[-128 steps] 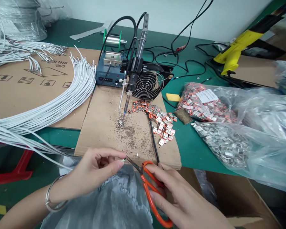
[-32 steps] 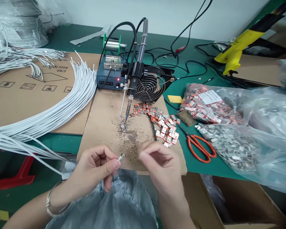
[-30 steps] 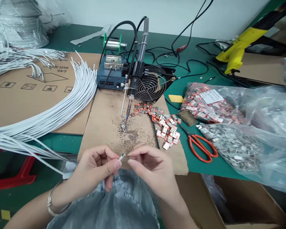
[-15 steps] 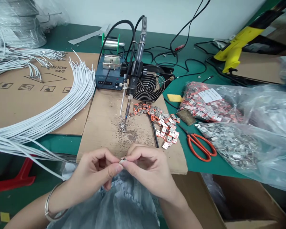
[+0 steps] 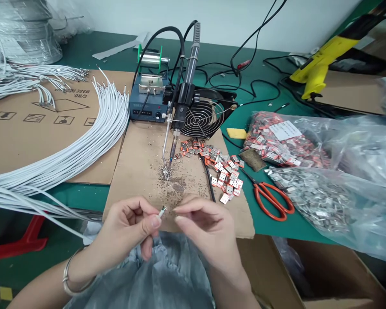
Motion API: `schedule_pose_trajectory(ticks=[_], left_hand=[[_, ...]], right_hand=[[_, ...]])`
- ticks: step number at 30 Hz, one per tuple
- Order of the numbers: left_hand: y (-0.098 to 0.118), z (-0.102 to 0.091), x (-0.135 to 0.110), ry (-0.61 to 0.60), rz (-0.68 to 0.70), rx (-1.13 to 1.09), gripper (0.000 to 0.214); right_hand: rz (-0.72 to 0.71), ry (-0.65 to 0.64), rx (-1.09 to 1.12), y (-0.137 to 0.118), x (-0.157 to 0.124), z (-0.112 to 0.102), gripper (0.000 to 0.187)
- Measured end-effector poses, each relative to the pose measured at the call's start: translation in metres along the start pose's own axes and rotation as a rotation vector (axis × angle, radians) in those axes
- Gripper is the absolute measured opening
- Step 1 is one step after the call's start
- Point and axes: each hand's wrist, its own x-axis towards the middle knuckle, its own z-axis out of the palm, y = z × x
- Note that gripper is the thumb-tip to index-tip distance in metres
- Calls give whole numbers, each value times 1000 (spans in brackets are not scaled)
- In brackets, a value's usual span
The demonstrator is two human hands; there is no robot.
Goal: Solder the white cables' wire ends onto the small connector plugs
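Note:
My left hand pinches the end of a white cable between thumb and forefinger. Short, thin wires, at least one of them dark, stick out of its tip. Just to the right is my right hand, its thumb and forefinger a little apart with nothing visible between them. Beyond both hands, a soldering iron hangs in a stand, tip down near a bent metal feed tube. USB plugs with orange parts lie in a loose pile to the right of the tip.
Bundled white cables curve across cardboard at left. Behind the iron stand a blue soldering station, a solder spool and a fan. Orange-handled scissors, a yellow sponge and bags of metal parts lie right.
My right hand's fingertips have come away from the cable end and moved slightly right. The cable tip with its wires now shows, while my left hand keeps its pinch.

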Motion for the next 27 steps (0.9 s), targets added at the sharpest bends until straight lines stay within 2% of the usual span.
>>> schedule_pose_trajectory(ticks=[3, 5, 7, 9, 12, 15, 18, 20, 25, 27], left_hand=[[0, 0, 1, 12, 9, 56, 27], [2, 0, 0, 39, 27, 116, 27], [6, -3, -2, 111, 78, 194, 24], [12, -10, -4, 217, 124, 272, 19], [23, -25, -3, 270, 61, 345, 18], [31, -35, 4, 224, -64, 364, 19], [36, -33, 11, 180, -153, 327, 24], [40, -29, 16, 149, -211, 329, 26], [51, -24, 33, 17, -303, 392, 25], [54, -24, 40, -23, -332, 423, 24]], right_hand=[[-6, -66, -97, -3, -3, 7, 10], [-52, -92, -211, -6, -4, 2, 9], [-113, -90, -439, -10, -3, -15, 9], [-159, -24, -741, -17, 0, -39, 9], [-137, 78, -1160, -29, 5, -77, 8], [-34, -37, -1386, -35, 9, -97, 6], [1, -149, -1478, -31, 7, -101, 8], [-61, -187, -1556, -26, 6, -99, 9], [-355, -301, -1741, -21, 8, -93, 19], [-425, -347, -1768, -22, 11, -91, 27]])
